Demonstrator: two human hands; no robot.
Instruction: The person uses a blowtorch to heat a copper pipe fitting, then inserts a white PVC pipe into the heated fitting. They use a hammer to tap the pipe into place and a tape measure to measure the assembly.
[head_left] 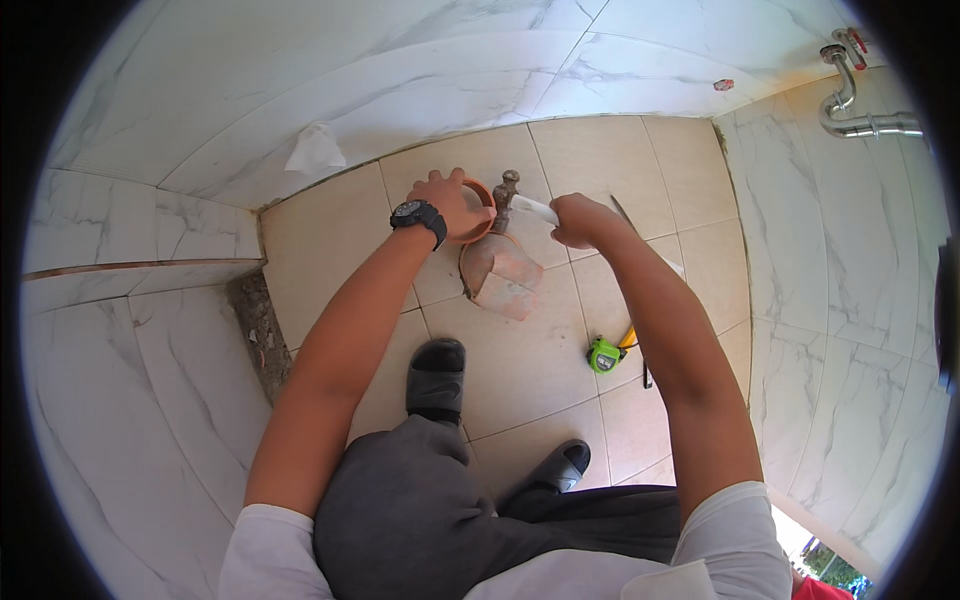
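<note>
My left hand (447, 200), with a black watch on the wrist, grips the rim of an orange-brown round pipe fitting (484, 205) set in the beige tiled floor. My right hand (580, 220) is closed around a white tube (533, 209) whose end points at a small metal valve (505, 192) standing beside the fitting. A broken orange-brown pipe piece (503, 275) lies on the floor just below the fitting.
A green tape measure (604, 354) with yellow tape lies on the floor at right, next to a thin dark tool (646, 374). My dark sandals (437, 375) are below. White marbled walls surround; metal pipes (850, 105) at top right; crumpled white paper (315, 150) at the back wall.
</note>
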